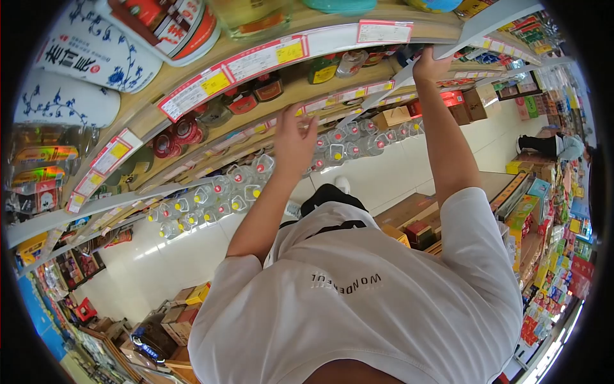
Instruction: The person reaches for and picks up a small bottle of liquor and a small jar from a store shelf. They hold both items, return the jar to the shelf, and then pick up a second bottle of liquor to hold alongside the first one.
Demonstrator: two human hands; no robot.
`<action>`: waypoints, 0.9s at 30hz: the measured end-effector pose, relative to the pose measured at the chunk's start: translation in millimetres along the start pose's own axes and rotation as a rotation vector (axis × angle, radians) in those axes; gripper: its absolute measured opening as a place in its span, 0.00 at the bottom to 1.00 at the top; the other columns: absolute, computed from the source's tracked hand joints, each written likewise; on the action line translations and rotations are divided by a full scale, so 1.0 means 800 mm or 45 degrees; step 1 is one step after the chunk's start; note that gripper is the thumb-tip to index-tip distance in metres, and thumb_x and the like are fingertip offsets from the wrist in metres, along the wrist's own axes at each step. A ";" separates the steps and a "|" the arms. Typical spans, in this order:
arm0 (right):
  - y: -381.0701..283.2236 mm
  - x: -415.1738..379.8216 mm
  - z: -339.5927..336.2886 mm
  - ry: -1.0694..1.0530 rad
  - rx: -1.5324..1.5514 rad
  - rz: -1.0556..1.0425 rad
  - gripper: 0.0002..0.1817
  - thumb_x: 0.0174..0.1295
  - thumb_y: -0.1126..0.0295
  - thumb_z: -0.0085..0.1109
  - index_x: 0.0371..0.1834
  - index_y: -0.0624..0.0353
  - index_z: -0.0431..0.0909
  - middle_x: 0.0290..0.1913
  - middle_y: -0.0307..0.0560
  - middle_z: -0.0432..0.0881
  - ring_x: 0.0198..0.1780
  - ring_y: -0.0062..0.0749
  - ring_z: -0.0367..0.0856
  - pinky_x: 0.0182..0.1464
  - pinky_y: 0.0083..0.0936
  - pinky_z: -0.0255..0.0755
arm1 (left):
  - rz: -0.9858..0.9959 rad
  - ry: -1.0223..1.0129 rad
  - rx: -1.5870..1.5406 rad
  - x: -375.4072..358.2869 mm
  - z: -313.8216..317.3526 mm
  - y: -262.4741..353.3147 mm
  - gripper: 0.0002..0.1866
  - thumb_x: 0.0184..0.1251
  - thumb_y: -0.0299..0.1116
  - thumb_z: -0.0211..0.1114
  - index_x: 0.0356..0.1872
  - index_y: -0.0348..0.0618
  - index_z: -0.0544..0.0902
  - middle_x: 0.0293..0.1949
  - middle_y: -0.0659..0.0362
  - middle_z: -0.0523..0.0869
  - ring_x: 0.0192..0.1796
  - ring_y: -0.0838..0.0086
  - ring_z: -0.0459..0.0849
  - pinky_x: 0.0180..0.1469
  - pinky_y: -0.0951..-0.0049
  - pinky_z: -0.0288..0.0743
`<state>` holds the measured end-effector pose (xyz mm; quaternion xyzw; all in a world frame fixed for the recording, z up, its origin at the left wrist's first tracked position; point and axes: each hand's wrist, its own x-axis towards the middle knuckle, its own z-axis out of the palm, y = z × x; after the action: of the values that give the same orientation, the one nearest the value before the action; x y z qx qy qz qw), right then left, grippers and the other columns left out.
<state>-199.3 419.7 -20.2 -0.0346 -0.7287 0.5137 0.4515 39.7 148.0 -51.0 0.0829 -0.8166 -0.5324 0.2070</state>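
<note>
Left hand [295,137] half-open and free, fingers loosely curled — right hand [430,67] at the shelf [435,27], grip hidden, can't tell.

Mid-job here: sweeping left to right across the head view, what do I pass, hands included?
Lower blue-patterned white bottle → round red tops → left hand → small clear bottle → right hand → person at the far edge.

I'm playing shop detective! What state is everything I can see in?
Left hand: raised, fingers bent, seemingly empty
Right hand: at the shelf, fingertips hidden
Clear jugs: capped, grouped closely
Price labels: mounted along the shelf
Blue-patterned bottles: tops unseen, can't tell if sealed
White shirt: worn, creased
</note>
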 end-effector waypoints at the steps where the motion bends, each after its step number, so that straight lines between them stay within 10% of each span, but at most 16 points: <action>1: 0.004 0.001 0.000 -0.055 0.156 0.077 0.28 0.51 0.67 0.66 0.54 0.69 0.70 0.44 0.56 0.82 0.42 0.41 0.82 0.46 0.35 0.76 | 0.005 -0.002 0.027 0.006 0.020 0.001 0.25 0.64 0.31 0.70 0.60 0.38 0.73 0.56 0.49 0.76 0.42 0.68 0.85 0.43 0.71 0.83; 12: 0.045 0.005 -0.003 -0.184 0.297 0.110 0.23 0.49 0.67 0.66 0.46 0.65 0.70 0.34 0.53 0.82 0.35 0.43 0.83 0.42 0.36 0.77 | 0.146 0.261 0.283 0.075 0.112 0.030 0.32 0.60 0.29 0.71 0.62 0.30 0.64 0.56 0.37 0.68 0.57 0.41 0.69 0.61 0.51 0.65; 27: 0.032 0.013 -0.016 -0.411 0.336 0.108 0.24 0.51 0.62 0.71 0.42 0.65 0.70 0.35 0.60 0.83 0.38 0.56 0.84 0.41 0.41 0.76 | 0.062 0.403 0.494 0.106 0.143 0.006 0.31 0.56 0.28 0.74 0.59 0.31 0.71 0.53 0.38 0.80 0.56 0.43 0.78 0.55 0.54 0.73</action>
<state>-207.4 446.2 -32.7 0.0770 -0.7160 0.6219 0.3076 -85.3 215.5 -65.7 0.1837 -0.8627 -0.3408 0.3254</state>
